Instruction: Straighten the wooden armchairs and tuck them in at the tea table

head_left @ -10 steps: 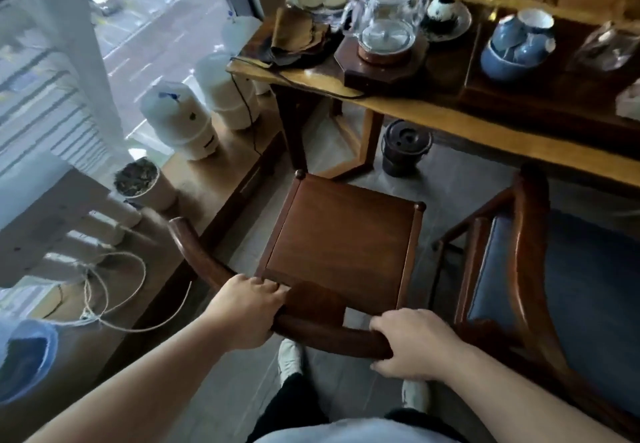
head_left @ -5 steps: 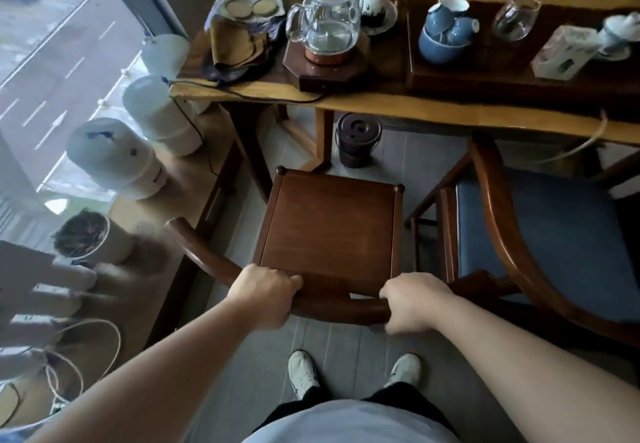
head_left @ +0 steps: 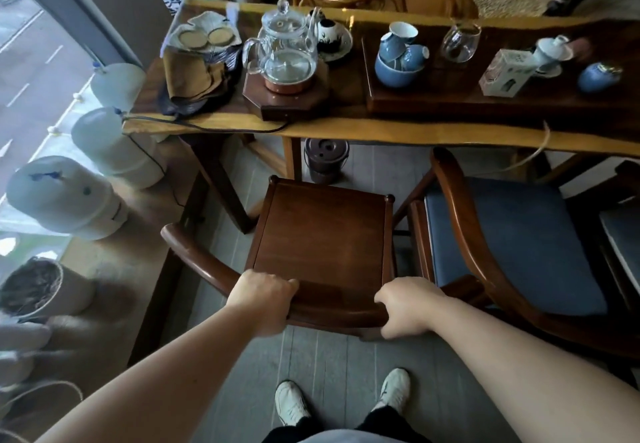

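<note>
Both hands were clamped on the curved back rail of the bare-seat wooden armchair (head_left: 322, 234). Left hand (head_left: 265, 295) wrapped the rail at about 7 o'clock of the seat, fingers curled over the top. Right hand (head_left: 407, 305) gripped the same rail at about 5 o'clock, knuckles up, thumb side under; fingertips hidden behind the rail.

The chair sat at frame centre, seat facing the tea table (head_left: 381, 132) at 12 o'clock. The seat's front corners were near the table's front edge but not under it; a strip of floor showed between them. The chair's left arm swept out toward 9 o'clock. The seat edges looked slightly skewed to the table edge, front left corner nearer.

At 3 o'clock stood a second armchair with a blue cushion (head_left: 512, 234), close beside the first; whether their frames touched could not be told. Its front reached under the table edge.

A dark lidded bucket (head_left: 325, 160) stood on the floor under the table, at 12 o'clock of the bare seat.

On the table: glass teapot (head_left: 280, 54) on an octagonal wooden base at 12, blue cups (head_left: 400, 58) in a blue bowl toward 1, clear glass (head_left: 460, 42) and small printed box (head_left: 504, 71) toward 2. White cylindrical tanks (head_left: 65, 196) lined the window ledge at 9 to 10 o'clock.

White shoes (head_left: 291, 404) were at 6 o'clock, behind the chair.
</note>
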`<state>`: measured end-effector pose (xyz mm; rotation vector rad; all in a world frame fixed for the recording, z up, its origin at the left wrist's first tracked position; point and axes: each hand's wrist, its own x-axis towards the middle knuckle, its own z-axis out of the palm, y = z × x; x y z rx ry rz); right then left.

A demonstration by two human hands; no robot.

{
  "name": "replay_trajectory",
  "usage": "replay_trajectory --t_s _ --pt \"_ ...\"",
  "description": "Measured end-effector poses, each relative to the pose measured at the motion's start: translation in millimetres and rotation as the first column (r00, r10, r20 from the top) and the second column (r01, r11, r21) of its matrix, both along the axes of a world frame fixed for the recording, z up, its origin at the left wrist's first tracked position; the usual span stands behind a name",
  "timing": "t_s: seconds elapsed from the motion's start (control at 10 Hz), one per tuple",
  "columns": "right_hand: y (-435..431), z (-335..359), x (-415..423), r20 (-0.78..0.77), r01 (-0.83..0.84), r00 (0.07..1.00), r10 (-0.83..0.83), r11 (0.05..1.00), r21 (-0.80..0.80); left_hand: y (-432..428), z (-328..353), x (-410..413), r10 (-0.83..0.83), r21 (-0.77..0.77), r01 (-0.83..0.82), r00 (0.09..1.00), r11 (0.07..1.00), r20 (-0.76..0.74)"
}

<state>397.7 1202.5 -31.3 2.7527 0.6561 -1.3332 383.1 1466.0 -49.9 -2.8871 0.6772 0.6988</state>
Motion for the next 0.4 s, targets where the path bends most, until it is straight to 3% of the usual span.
replay_trajectory --t_s 0.2,0.4 --pt "-23.9 9.7 1.3 -0.017 -0.02 1.0 0.019 1.0 -0.017 -26.6 6.4 -8.1 -0.006 -0.015 0.006 1.0 1.0 -0.03" --pt "-32.6 14.0 9.7 0.082 -0.046 0.996 0.043 0.999 0.028 -23.0 23.6 3.3 0.03 -0.031 -0.039 0.97 0.999 -0.242"
